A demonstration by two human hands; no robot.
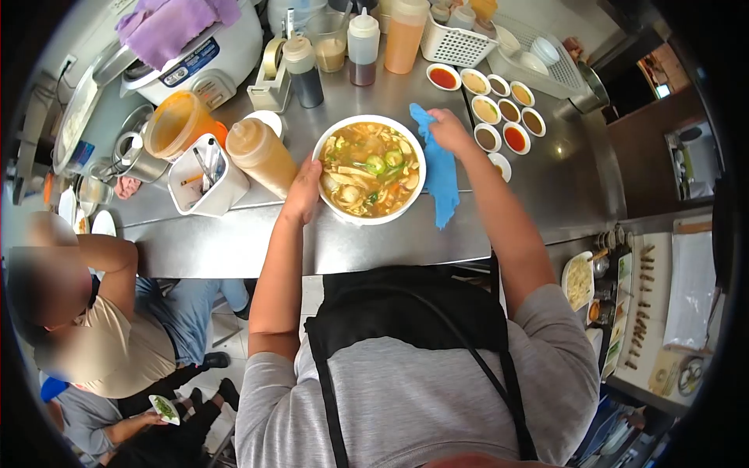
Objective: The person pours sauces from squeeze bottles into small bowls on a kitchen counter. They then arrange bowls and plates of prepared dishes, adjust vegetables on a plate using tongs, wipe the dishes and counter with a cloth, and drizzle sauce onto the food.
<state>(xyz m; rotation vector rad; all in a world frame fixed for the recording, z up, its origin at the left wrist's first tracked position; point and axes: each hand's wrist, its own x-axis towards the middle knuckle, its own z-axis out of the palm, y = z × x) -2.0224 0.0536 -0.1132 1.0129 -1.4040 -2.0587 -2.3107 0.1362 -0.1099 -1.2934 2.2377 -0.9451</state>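
Observation:
A white bowl (319, 148) full of soup with vegetables and green slices stands on the steel counter (343, 249). My left hand (303, 193) is at the bowl's left side, its fingers against the rim and wall. At the bowl's right, my right hand (449, 131) is closed on a blue cloth (442, 183), which hangs down beside the bowl onto the counter. Left of my left hand, a squeeze bottle (261, 156) with tan sauce leans beside a white container (211, 175) of pens.
Several small sauce cups (513, 139) sit right of the cloth. Behind are squeeze bottles (363, 51), a tape dispenser (269, 90), a white basket (456, 43) and a rice cooker (195, 62). Two people (140, 335) are at the lower left, one holding a small dish (164, 409).

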